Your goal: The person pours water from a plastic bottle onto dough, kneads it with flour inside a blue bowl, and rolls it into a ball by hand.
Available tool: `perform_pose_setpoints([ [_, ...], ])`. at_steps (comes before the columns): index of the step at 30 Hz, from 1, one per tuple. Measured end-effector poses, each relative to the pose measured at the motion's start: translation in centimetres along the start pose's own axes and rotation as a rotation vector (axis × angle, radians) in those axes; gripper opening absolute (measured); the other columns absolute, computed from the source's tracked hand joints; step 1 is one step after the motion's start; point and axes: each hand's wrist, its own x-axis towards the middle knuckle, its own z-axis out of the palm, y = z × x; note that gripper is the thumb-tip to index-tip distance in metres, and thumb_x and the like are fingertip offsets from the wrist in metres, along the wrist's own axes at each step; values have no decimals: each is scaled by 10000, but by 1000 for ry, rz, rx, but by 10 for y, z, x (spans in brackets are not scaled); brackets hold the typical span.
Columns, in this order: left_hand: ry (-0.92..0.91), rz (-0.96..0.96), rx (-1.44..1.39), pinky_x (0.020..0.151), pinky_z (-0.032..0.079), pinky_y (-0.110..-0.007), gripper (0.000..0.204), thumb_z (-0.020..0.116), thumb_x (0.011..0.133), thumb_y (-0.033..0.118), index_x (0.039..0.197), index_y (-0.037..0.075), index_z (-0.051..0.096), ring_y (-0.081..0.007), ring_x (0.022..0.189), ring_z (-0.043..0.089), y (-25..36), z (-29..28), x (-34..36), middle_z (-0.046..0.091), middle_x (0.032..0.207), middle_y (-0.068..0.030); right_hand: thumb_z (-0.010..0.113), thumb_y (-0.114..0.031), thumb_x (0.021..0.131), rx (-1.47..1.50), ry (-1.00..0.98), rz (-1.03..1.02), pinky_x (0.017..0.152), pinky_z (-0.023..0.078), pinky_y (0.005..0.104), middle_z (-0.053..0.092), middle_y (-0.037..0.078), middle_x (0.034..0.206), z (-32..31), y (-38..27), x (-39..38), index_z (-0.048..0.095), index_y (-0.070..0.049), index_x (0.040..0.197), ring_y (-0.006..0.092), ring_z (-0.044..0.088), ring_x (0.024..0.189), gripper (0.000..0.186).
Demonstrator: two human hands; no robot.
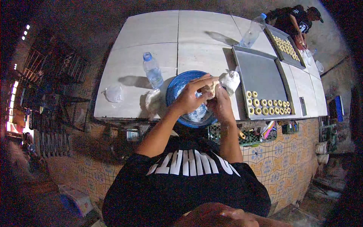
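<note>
Over a blue bowl (173,84), my left hand (189,97) and my right hand (222,104) are closed around a pale lump of dough (210,89). White powder, which looks like flour, coats the inside of the bowl (197,113). The dough is partly hidden by my fingers. Close beside the bowl, a white plastic bag (231,81) stands on the right and another whitish bag (153,100) on the left. Behind the left one, an uncapped water bottle (152,71) with a blue neck stands upright.
To the right, a metal tray (259,72) bears rows of dough rings (270,111) along its near side. Beyond it are a large bottle (253,31) and a fuller tray (285,44), where another person (298,24) works. A phone-like dark slab (303,106) and a clear bag (113,93) lie on the table.
</note>
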Motion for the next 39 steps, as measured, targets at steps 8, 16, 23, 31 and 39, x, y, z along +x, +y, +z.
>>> perform_pose_setpoints([
  [8, 272, 134, 189, 999, 462, -427, 207, 653, 918, 146, 1081, 48, 735, -333, 1117, 651, -10, 12, 3, 717, 1123, -151, 468, -404, 1070, -142, 26, -14, 796, 514, 297, 604, 20, 1136, 14, 4, -2, 498, -73, 1392, 119, 590, 972, 463],
  [16, 258, 46, 192, 987, 486, -423, 216, 646, 915, 113, 1053, -39, 714, -352, 1088, 651, -19, 25, 11, 706, 1107, -199, 550, -376, 1022, -143, 135, -29, 576, 363, 244, 555, -26, 853, -2, 6, -9, 593, -72, 1222, 82, 484, 675, 366],
  [23, 80, 212, 188, 1066, 430, -455, 417, 683, 914, 219, 1279, 21, 648, -364, 1219, 586, -4, 46, 15, 648, 1287, -194, 444, -420, 1043, -289, 283, -154, 681, 500, 286, 646, 51, 946, -30, -1, -19, 630, -20, 1095, 126, 598, 784, 444],
  [31, 123, 141, 103, 1117, 383, -449, 455, 562, 980, 120, 1425, 40, 514, -408, 1339, 485, 11, 72, 21, 543, 1407, -234, 373, -425, 1071, 89, 324, -36, 1016, 457, 406, 569, 85, 1390, -32, -5, -37, 448, -55, 1453, 231, 561, 1251, 538],
  [39, 193, 19, -167, 1109, 388, -433, 418, 591, 985, 163, 1360, -8, 522, -377, 1310, 522, 21, 80, 24, 566, 1364, -227, 265, -600, 1044, 3, 163, -184, 1159, 293, 469, 359, 142, 1587, -14, -23, -51, 236, -98, 1592, 287, 381, 1436, 743],
])
